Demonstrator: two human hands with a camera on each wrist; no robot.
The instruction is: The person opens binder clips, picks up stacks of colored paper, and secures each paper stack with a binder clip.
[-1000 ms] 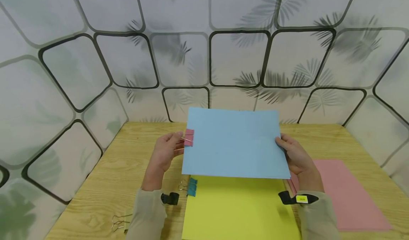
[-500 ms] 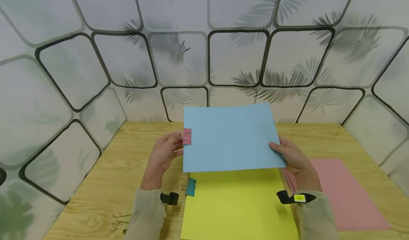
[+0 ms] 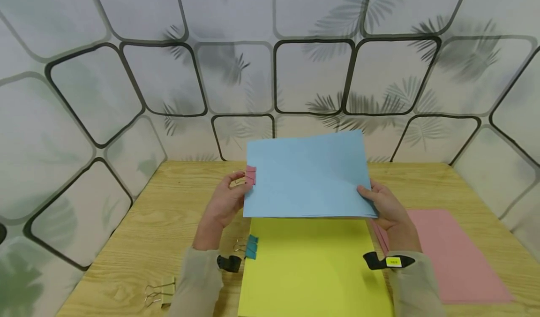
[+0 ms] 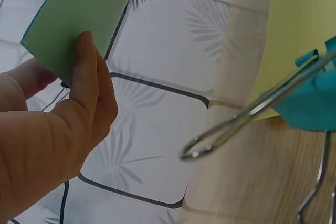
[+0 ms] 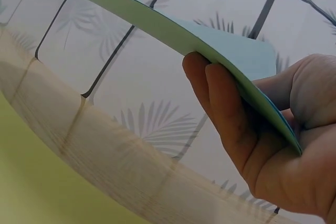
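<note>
A stack of light blue paper (image 3: 308,176) is held up off the table, with a pink binder clip (image 3: 251,175) fixed on its left edge. My left hand (image 3: 225,202) pinches that edge right beside the clip, thumb in front and fingers behind. In the left wrist view the fingers press the paper's underside (image 4: 79,14), which looks green there. My right hand (image 3: 390,209) grips the right edge near its lower corner, thumb on top. The right wrist view shows several fingers beneath the bent sheets (image 5: 157,27). Below lies yellow paper (image 3: 312,265) with a teal binder clip (image 3: 252,246).
Pink paper (image 3: 457,256) lies at the right, partly behind the right forearm. A pale yellow binder clip (image 3: 168,291) rests beside the left sleeve on the wooden table (image 3: 139,232). A patterned wall covering (image 3: 312,78) rises behind the table's far edge.
My left hand has shifted from the clip's wire handles to the paper's edge, its thumb now in front. The blue stack has risen slightly, its right side tilting up; the right hand's grip moved lower.
</note>
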